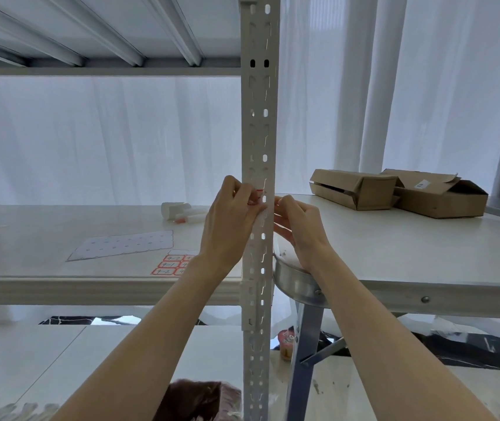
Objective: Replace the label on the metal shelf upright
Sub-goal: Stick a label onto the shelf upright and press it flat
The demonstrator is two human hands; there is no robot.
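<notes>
Against white curtains [121, 132], left hand [230, 217] pinches red-edged paper label [257, 196] on white slotted metal upright [259, 132], likely peeling; right hand [300, 226] hold unclear; next, pull gently.

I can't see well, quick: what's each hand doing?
Left hand: pinches the red-edged label.
Right hand: curled by the upright; hold cannot be told.

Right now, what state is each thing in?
label: on the upright, partly covered by fingers.
left hand: pinches the label.
right hand: fingertips at the upright's edge; grip unclear.
label sheet: flat on the shelf.
white bottle: lying on its side.
cardboard boxes: flaps open, on the table.
</notes>
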